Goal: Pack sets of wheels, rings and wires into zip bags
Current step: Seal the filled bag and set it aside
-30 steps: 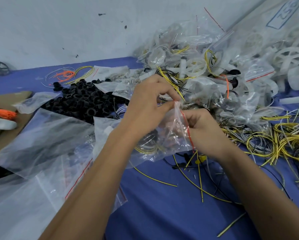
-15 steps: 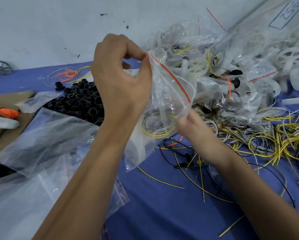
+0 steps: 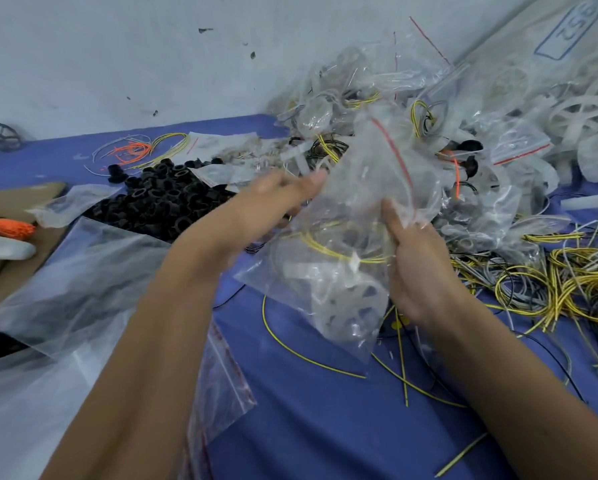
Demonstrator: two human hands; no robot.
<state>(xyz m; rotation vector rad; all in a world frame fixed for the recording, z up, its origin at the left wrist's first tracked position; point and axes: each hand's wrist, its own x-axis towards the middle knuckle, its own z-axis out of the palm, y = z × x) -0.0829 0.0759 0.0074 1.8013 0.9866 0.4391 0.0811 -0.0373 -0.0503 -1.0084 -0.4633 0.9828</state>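
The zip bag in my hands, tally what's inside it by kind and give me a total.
white wheel: 1
yellow wire coil: 1
rings: none that can be made out through the plastic
Total: 2 things plainly showing in the zip bag

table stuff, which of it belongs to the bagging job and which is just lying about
Part of the job:
- zip bag with white wheel and yellow wire inside, held by right hand; left hand beside it, blurred
- black rings
- loose wires
- packed bags
- empty bags

Lying about:
- orange bundle
- cardboard
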